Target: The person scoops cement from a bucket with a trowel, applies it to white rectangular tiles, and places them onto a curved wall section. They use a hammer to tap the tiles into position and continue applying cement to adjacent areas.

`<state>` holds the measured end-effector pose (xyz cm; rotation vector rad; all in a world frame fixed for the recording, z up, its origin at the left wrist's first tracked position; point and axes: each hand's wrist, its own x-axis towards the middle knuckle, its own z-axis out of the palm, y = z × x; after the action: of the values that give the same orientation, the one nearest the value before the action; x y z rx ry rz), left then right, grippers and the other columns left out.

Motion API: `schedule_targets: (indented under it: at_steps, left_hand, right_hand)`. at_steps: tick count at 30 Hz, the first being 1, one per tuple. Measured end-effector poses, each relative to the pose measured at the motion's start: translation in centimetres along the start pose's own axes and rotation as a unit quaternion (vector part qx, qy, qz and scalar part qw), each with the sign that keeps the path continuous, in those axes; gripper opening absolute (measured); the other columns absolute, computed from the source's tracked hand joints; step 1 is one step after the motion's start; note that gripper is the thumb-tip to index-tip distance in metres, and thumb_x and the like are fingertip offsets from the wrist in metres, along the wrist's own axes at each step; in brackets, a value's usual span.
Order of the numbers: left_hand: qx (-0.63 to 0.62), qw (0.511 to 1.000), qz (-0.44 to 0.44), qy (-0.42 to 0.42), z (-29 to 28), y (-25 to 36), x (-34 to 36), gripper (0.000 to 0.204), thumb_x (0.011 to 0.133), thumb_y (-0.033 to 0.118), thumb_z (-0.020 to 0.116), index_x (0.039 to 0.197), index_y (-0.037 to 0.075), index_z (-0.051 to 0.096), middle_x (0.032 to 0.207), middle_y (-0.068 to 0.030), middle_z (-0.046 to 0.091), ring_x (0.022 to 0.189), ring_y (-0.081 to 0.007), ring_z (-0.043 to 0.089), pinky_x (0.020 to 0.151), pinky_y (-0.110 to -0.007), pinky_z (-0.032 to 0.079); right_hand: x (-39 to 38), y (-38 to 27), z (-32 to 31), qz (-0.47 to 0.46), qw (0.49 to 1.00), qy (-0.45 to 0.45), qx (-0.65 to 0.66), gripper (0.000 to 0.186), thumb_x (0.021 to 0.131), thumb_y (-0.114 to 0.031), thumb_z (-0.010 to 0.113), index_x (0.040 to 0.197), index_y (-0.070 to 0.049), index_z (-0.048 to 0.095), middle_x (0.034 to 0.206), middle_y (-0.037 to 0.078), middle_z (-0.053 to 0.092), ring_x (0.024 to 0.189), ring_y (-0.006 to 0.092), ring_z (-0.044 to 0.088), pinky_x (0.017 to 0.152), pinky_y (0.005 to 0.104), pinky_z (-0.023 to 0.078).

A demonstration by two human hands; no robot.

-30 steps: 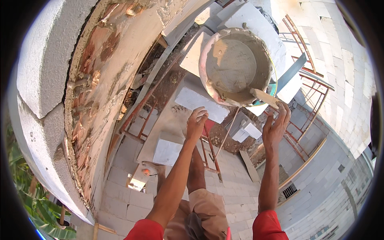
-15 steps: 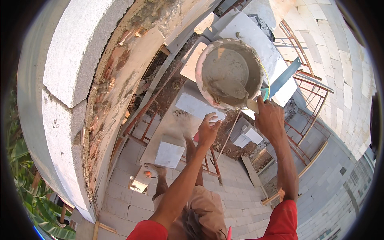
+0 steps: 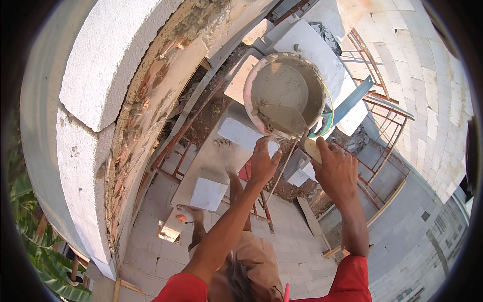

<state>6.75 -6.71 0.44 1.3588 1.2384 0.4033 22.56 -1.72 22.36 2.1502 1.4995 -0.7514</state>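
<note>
A round bucket (image 3: 248,95) of wet grey mortar (image 3: 282,85) stands in front of me, its rim crusted. My right hand (image 3: 336,168) is closed round the pale handle of a trowel (image 3: 284,119), whose coated blade lies in the mortar at the near side. At the bucket's near rim is my left hand (image 3: 263,163), its fingers curled on the edge. A handsaw (image 3: 352,103) with a blue-grey blade and green handle rests just right of the bucket, on pale blocks.
To the left runs a wall topped with white blocks (image 3: 95,65). My feet stand on a plank platform (image 3: 201,163) with loose blocks (image 3: 209,194) on it. Rusty scaffold frames (image 3: 387,146) stand at right, before a block wall (image 3: 427,100). Far below lies a block-patterned floor (image 3: 282,236).
My left hand has risen to the bucket's near rim and closed there. The right hand has drawn the trowel handle nearer and slightly left, its blade still in the mortar.
</note>
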Motion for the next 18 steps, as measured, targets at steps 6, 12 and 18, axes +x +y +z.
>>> schedule_targets:
  at_steps: [6,12,18]
  left_hand:
    - [0.088,0.995,0.011,-0.039,0.9,3.6,-0.5,0.056,0.088,0.017,0.069,0.138,0.000,0.051,0.138,-0.0183,0.052,0.125,-0.0406,0.052,0.107,-0.048,0.045]
    - [0.170,0.978,0.063,-0.100,1.0,4.1,1.2,0.060,0.087,0.019,0.069,0.142,0.002,0.053,0.146,-0.0124,0.048,0.129,-0.0372,0.050,0.107,-0.048,0.045]
    - [0.234,0.957,0.119,-0.124,2.3,4.0,1.3,0.059,0.090,0.023,0.070,0.143,0.004,0.055,0.147,-0.0098,0.050,0.130,-0.0332,0.049,0.112,-0.045,0.041]
  right_hand:
    - [2.3,1.4,4.8,0.003,0.999,-0.025,-0.023,0.050,0.086,-0.023,0.077,0.126,-0.006,0.054,0.090,0.021,0.072,0.083,0.0399,0.072,0.070,0.0511,0.054]
    - [1.9,3.6,0.8,0.075,0.997,0.019,0.017,0.042,0.089,-0.034,0.077,0.108,0.000,0.063,0.083,0.023,0.071,0.079,0.0408,0.071,0.070,0.0530,0.052]
    - [9.7,4.8,-2.6,0.019,0.983,0.160,-0.092,0.024,0.085,-0.026,0.076,0.084,-0.002,0.071,0.080,0.017,0.073,0.076,0.0352,0.073,0.066,0.0454,0.057]
